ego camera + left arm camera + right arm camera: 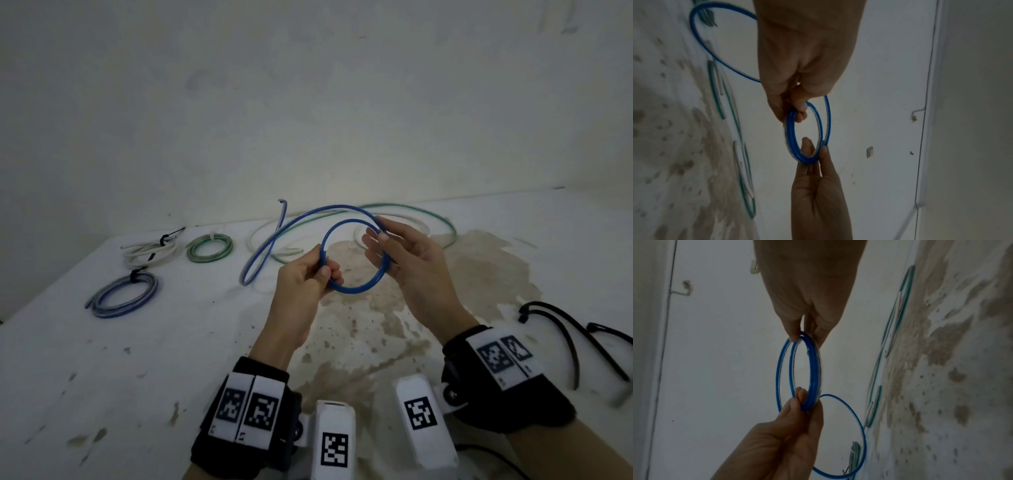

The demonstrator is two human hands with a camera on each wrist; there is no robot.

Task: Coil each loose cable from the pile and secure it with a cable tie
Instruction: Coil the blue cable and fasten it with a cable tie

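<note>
Pinching the blue cable point(354, 260) coil, left hand point(305, 277) and right hand point(407, 260); only the head view shows 3 tied coils point(123, 294).

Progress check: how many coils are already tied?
3, all on the table's left: white coil, green coil beside it, blue coil nearer. No others visible.

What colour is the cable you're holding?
Blue; the cable shows best in the right wrist view.
</note>
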